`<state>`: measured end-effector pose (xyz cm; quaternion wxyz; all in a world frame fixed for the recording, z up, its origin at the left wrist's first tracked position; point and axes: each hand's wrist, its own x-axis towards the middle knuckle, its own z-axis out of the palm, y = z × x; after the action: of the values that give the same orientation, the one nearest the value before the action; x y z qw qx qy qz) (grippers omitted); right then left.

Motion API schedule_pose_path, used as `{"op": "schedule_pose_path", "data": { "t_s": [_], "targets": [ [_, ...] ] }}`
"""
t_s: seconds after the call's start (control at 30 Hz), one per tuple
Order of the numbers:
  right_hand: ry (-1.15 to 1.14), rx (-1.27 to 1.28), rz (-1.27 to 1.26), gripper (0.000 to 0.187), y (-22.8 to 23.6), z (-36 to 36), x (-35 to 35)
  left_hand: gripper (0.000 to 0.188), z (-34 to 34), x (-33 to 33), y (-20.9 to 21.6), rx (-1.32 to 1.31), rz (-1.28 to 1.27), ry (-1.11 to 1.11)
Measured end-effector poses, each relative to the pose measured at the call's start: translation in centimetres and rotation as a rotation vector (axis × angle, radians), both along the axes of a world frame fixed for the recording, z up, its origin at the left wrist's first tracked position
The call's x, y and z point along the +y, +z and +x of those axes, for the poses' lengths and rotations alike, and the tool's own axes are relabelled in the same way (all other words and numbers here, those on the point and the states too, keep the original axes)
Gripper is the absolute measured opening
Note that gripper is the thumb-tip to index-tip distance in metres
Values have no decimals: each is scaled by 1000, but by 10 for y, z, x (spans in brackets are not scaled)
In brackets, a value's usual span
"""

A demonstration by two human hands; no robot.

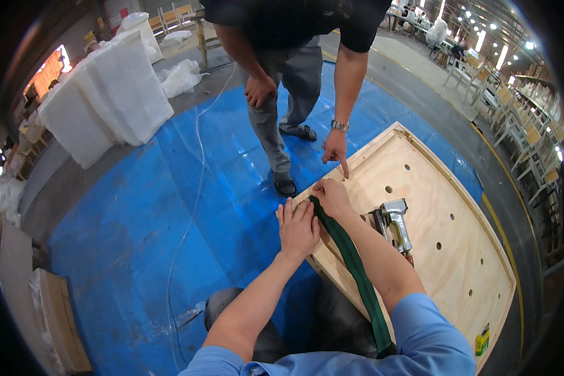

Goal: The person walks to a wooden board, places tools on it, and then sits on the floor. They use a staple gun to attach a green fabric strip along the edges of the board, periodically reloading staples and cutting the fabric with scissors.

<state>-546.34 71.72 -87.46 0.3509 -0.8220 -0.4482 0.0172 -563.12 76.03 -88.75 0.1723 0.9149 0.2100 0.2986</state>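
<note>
My left hand (299, 230) is loose and unclenched, laid palm down over the left corner of the wooden panel (427, 197), its fingers spread and pointing toward the far side. Just beside it, my right hand (333, 199) has its fingers curled and grasps the end of a dark green strap (356, 266) at that same corner. From there I follow the strap back along the panel's near-left edge, under the inner side of my right forearm, to where it reaches my blue shirt (332, 363). A silver staple gun (395, 225) lies on the panel, inward from that edge and just to the right of my right forearm. Dark round holes dot the plywood, and a raised rim runs along its sides. Near the bottom corner I can pick out 1 small green and yellow box (482, 340). Across from me a co-worker bends forward: 1 of their hands (336, 150), with a metal watch (339, 126) at the wrist, points down at the panel's far-left edge, near my right hand, though I cannot tell if the fingertip touches; their other hand (261, 91) rests at a knee. A blue sheet (138, 219) covers the floor around us, with a thin clear hose (197, 188) trailing over it.
</note>
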Motion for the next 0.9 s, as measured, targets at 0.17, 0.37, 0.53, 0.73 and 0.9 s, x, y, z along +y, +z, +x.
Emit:
{"op": "schedule_pose_path", "data": {
  "t_s": [0.17,0.37,0.53,0.73,0.9],
  "targets": [
    [33,32,-8,12,3,6,2,44,3,4,0,26,7,-12],
    [42,83,-76,16,9,5,3,44,0,3,-2,71,-1,-20],
    [68,103,-82,18,7,10,0,44,1,0,-1,93,-4,-33],
    [58,97,-60,19,6,9,2,44,2,2,-3,96,14,-7],
    [-36,82,-1,18,2,4,4,45,-1,3,-5,82,13,1]
  ]
}}
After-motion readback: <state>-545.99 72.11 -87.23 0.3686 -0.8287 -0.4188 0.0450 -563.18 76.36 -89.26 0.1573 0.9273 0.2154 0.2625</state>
